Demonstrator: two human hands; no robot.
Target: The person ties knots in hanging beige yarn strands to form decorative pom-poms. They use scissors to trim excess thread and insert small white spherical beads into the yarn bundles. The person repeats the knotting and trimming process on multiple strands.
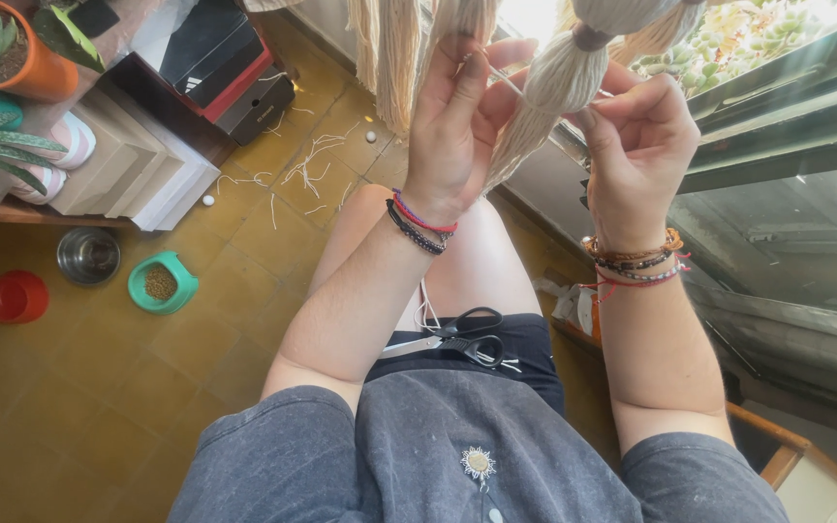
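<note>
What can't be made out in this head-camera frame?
- Top of the cream yarn tassel: cut off by the upper edge, so what it hangs from is unseen.
- Left hand and right hand grip on the thin strand: fingertips overlap the yarn, pinch unclear.
- Scissors blade tips: partly hidden by the left forearm.
- Green bowl contents: too small to tell.

Cream yarn tassel (554,77), black-handled scissors (457,339), grey shirt (457,455), mustard-yellow floor tiles (99,387). Bowls: one red (14,295), one steel (88,255), one teal-green (162,282). Pot (36,68) is orange.
</note>
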